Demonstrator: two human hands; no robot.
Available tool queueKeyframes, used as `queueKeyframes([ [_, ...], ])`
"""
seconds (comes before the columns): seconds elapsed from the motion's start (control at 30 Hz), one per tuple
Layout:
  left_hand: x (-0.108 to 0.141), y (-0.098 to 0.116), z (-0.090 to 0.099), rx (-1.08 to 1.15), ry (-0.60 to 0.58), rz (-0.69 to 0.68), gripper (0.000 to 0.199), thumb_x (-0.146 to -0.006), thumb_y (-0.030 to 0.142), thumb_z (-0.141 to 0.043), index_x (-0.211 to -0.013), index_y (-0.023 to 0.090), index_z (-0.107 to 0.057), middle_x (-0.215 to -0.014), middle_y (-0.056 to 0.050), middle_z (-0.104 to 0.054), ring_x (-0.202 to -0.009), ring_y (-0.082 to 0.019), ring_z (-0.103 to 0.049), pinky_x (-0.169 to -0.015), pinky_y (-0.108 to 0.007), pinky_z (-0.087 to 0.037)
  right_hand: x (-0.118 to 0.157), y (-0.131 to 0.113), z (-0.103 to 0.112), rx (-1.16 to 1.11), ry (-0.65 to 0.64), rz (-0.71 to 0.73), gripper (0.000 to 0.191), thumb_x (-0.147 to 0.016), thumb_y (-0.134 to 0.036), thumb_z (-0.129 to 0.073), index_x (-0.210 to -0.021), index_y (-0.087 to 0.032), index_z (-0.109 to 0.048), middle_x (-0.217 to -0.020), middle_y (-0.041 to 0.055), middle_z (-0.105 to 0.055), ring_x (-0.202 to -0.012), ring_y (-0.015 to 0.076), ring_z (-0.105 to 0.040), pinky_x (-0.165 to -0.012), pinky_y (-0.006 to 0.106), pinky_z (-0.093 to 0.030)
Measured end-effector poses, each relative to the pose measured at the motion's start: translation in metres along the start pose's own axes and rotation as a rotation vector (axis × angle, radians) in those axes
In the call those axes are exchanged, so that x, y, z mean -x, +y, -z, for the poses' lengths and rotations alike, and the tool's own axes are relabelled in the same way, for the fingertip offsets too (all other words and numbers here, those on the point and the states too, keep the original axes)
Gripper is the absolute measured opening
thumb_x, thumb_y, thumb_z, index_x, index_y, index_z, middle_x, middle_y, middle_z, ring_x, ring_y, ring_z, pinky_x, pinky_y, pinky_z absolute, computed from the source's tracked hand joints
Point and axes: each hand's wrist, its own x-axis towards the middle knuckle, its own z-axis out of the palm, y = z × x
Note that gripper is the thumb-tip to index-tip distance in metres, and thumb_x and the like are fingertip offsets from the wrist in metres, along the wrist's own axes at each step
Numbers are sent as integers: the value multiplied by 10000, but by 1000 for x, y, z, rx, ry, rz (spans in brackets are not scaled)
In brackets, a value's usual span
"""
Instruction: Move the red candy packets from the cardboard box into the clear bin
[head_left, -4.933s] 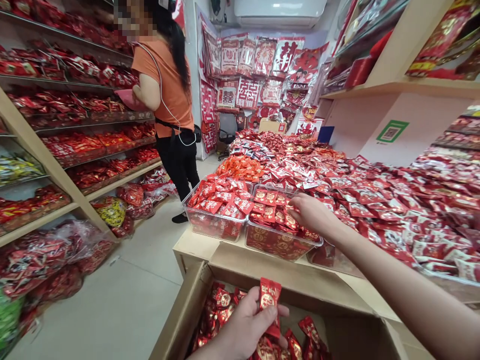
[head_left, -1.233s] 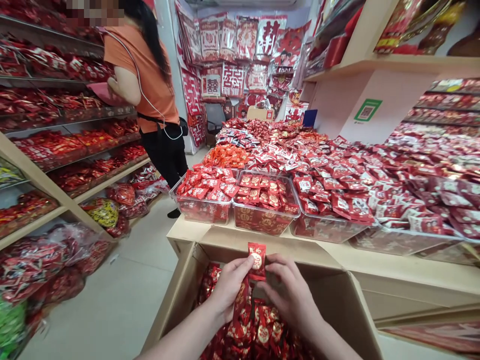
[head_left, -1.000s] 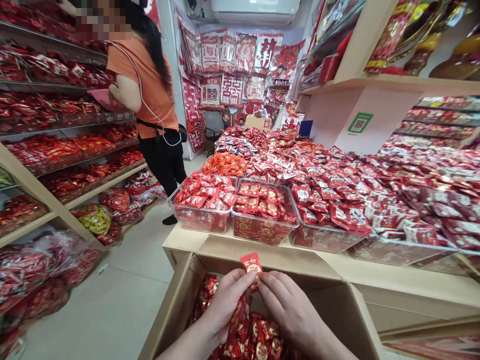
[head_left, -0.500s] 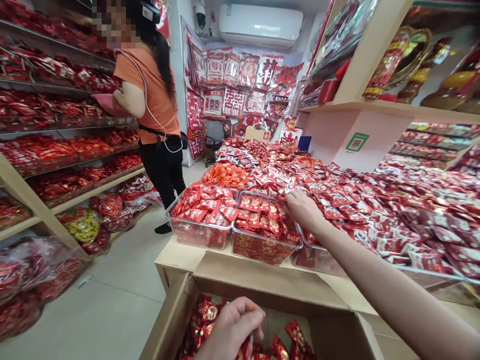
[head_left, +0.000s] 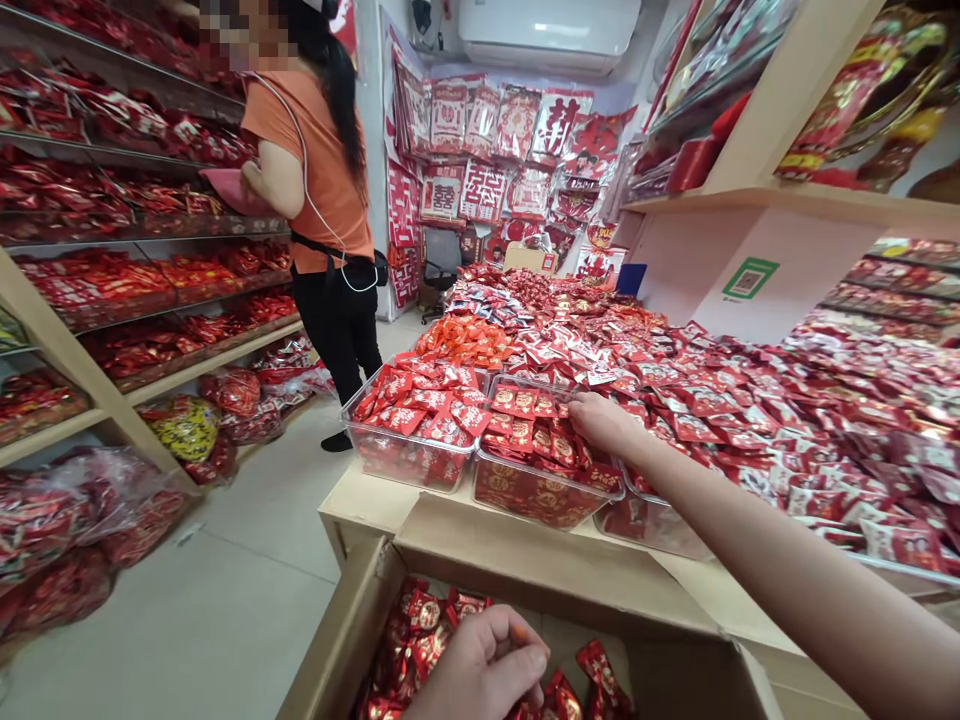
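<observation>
"What are your hands on?"

"My right hand (head_left: 606, 425) is at the right side of the clear bin (head_left: 529, 492), by the red packets (head_left: 519, 432); I can't tell if it pinches one. My left hand (head_left: 491, 668) curls over the cardboard box (head_left: 536, 560), its grip hidden."

"Any trick?"

"Light fingertips, I'd say: keep each packet flat, lined up, its neighbours undisturbed."
</observation>
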Motion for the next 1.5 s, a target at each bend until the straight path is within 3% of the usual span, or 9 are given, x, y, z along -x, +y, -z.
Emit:
queueKeyframes([
  [0.33, 0, -1, -1, 33, 14, -57, 176, -659, 306, -584, -664, 140, -524, -525, 26, -524, -535, -88, -465, -552, -203, -323, -6, 1, -2, -122, -23, -8, 192, -769, -155, -462, -707, -97, -633, -752, 99, -619, -689, 139, -559, -654, 209, -379],
  [0.5, -1, -3, 1, 1, 71, -86, 196, -701, 338, -552, -659, 148, -530, -519, 26, -534, -503, -80, -433, -528, -196, -308, 22, -6, 38, -217, 97, -121, 209, -784, -203, -440, -797, -116, -629, -814, 96, -625, -745, 166, -561, -685, 246, -395],
  [0.6, -4, -2, 4, 22, 204, -187, 224, -713, 380, -543, -694, 157, -546, -515, 40, -506, -503, -82, -420, -527, -195, -318, 75, -54, 63, -650, 230, -220, 189, -780, -299, -465, -772, -175, -608, -714, 43, -623, -637, 154, -557, -597, 253, -418],
  [0.67, -6, -1, 5, 19, 324, -314, 234, -714, 393, -543, -722, 160, -558, -570, 32, -520, -549, -92, -443, -547, -196, -337, 115, -105, 64, -1058, 125, -219, 239, -772, -355, -472, -627, -195, -574, -562, 13, -581, -532, 138, -529, -494, 237, -406],
  [0.77, -9, -3, 2, -68, 434, -460, 229, -727, 388, -532, -741, 161, -563, -630, 18, -537, -592, -104, -461, -575, -201, -362, 159, -181, 43, -1502, -123, -224, 223, -639, -372, -632, -740, -182, -573, -569, 2, -588, -491, 120, -498, -416, 208, -371],
  [0.87, -9, -6, -2, -137, 431, -490, 235, -743, 384, -514, -734, 154, -559, -595, 20, -513, -562, -101, -449, -556, -203, -368, 173, -216, 18, -1711, -130, -321, 235, -664, -380, -605, -711, -158, -542, -585, 1, -579, -505, 107, -497, -450, 208, -383],
  [1.1, -9, -11, -4, 4, 199, -306, 247, -666, 369, -610, -715, 129, -571, -620, 1, -559, -529, -83, -465, -502, -194, -366, 175, -185, 13, -1991, -71, -510, 283, -698, -420, -569, -700, -139, -537, -524, -25, -551, -458, 84, -488, -468, 211, -395],
  [1.23, -13, -13, -6, 155, 175, -206, 265, -622, 370, -650, -651, 122, -562, -570, 10, -552, -477, -63, -446, -460, -183, -342, 180, -183, 12, -2038, -9, -518, 273, -712, -403, -564, -659, -136, -547, -561, -12, -566, -506, 79, -482, -506, 208, -384],
  [1.5, -11, -10, -5, -48, 68, -262, 288, -628, 335, -651, -827, 128, -630, -661, -8, -597, -591, -96, -506, -572, -211, -395, 182, -183, 4, -1775, 59, -435, 264, -748, -399, -509, -681, -149, -558, -580, -15, -533, -544, 99, -470, -530, 226, -385],
])
